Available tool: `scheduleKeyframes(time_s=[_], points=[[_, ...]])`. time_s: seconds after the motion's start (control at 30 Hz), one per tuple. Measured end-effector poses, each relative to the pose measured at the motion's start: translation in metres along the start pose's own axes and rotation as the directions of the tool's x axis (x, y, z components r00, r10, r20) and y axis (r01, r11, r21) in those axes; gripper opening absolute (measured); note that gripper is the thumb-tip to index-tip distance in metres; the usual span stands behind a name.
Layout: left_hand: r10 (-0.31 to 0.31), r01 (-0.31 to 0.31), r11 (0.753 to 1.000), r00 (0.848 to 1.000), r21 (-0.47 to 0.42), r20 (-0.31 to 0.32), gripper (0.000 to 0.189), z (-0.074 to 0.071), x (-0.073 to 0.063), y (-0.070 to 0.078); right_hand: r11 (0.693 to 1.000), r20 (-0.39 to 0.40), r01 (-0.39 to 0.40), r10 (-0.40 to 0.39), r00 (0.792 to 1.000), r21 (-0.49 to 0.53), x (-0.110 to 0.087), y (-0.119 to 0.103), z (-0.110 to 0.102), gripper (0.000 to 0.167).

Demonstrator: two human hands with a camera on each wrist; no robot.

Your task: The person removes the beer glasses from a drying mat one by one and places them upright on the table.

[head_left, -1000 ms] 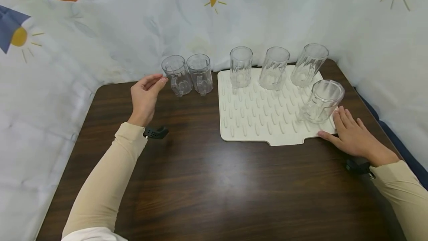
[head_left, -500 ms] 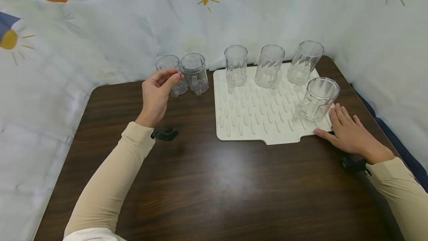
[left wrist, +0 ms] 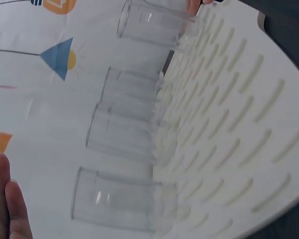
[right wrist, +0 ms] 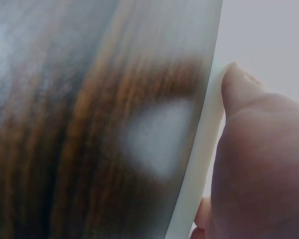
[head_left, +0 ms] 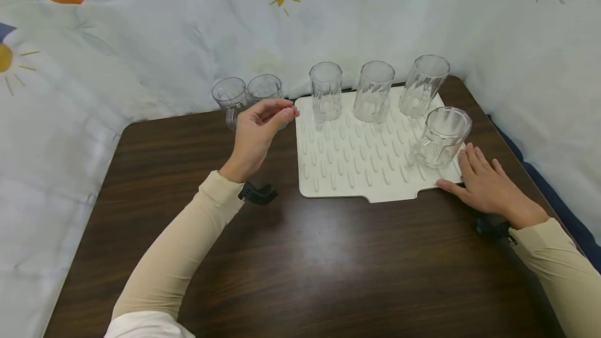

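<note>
My left hand [head_left: 260, 134] hovers over the table, fingers loosely bent and holding nothing, in front of two clear mugs: the left mug [head_left: 230, 95] and the right mug [head_left: 265, 86], partly hidden by the hand. Its fingers [left wrist: 2, 204] show at the lower left of the left wrist view, apart from any mug. On the white ridged drying mat [head_left: 349, 168] stand a left mug [head_left: 326, 93], a middle mug [head_left: 373, 93], a back-right mug [head_left: 424, 87] and a front-right mug [head_left: 441, 140]. Fairly straight fingers of my right hand [head_left: 490, 184] rest at the mat's front-right corner; its thumb [right wrist: 259, 144] lies along the edge.
The dark wooden table [head_left: 305, 270] extends in front of the mat and to the left. A white printed cloth [head_left: 155, 61] hangs close behind the mugs and along both sides.
My left hand has moved right, from beside the left pair of mugs to in front of them, near the mat's left edge. The right hand stays at the mat's corner. The head view has shifted slightly.
</note>
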State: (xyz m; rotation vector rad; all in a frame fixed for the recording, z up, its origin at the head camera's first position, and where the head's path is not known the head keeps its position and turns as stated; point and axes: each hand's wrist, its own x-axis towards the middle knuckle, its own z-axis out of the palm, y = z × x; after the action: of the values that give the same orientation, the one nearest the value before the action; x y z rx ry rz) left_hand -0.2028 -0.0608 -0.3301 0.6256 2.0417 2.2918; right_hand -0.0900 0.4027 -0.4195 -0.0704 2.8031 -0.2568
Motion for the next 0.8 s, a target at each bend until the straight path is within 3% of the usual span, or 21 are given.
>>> scheduleKeyframes(time_s=[0.4,0.8], points=[[-0.063,0.065,0.998,0.987,-0.012,0.149,0.023,0.051,0.001,-0.02,1.0,0.01,-0.011,0.012,1.0,-0.021,0.002,-0.001,-0.002,0.111],[-0.181,0.173,0.983,0.951,0.054,0.249,0.023,0.093,0.002,-0.054,1.0,0.024,-0.021,0.021,0.999,-0.023,0.001,0.0,0.0,0.112]])
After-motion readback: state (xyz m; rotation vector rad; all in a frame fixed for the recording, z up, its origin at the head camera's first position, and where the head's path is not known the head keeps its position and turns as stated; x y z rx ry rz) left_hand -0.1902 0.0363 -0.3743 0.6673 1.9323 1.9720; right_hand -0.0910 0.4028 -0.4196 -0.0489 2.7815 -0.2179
